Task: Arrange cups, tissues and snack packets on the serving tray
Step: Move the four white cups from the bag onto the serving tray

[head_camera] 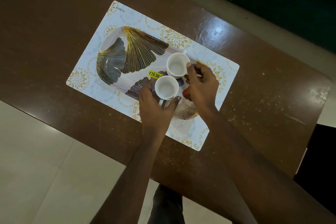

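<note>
Cups, gripped; sides largely hidden by left hand, right hand.

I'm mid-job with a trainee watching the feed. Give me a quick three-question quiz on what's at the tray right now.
1. True or false: the near cup and the far cup both look empty.
2. The yellow price sticker on the serving tray reads: A) 49.00 B) 79.00 C) 99.00
3. Which hand holds the near cup?

Key:
1. True.
2. B.
3. The left hand. The right hand holds the far cup.
</note>
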